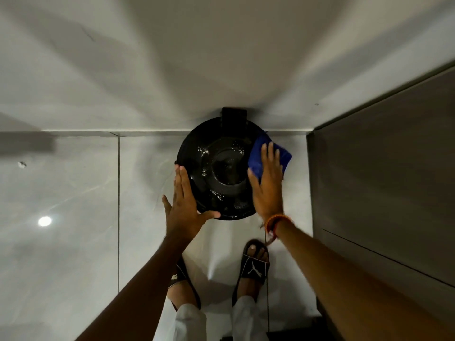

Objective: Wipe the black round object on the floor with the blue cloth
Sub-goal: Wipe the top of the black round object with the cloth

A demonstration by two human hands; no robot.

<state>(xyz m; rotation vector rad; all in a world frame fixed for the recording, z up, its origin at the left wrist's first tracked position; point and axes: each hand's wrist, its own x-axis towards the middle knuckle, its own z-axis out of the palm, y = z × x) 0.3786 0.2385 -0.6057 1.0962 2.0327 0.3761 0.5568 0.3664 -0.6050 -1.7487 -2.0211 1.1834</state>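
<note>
The black round object [219,166] stands on the tiled floor against the wall, its glossy top speckled with white dust. My right hand [267,183] lies flat on the blue cloth [258,158] and presses it onto the object's right rim. Most of the cloth shows beyond my fingertips. My left hand [183,203] rests with spread fingers against the object's left and near edge, with the thumb along the front rim and nothing in it. A black rectangular part [234,119] rises at the object's far side.
A dark cabinet [381,168] fills the right side, close to the object. The white wall [197,57] is straight ahead. My feet in black slides [254,264] stand just in front of the object. A small white scrap [22,164] lies on the floor far left.
</note>
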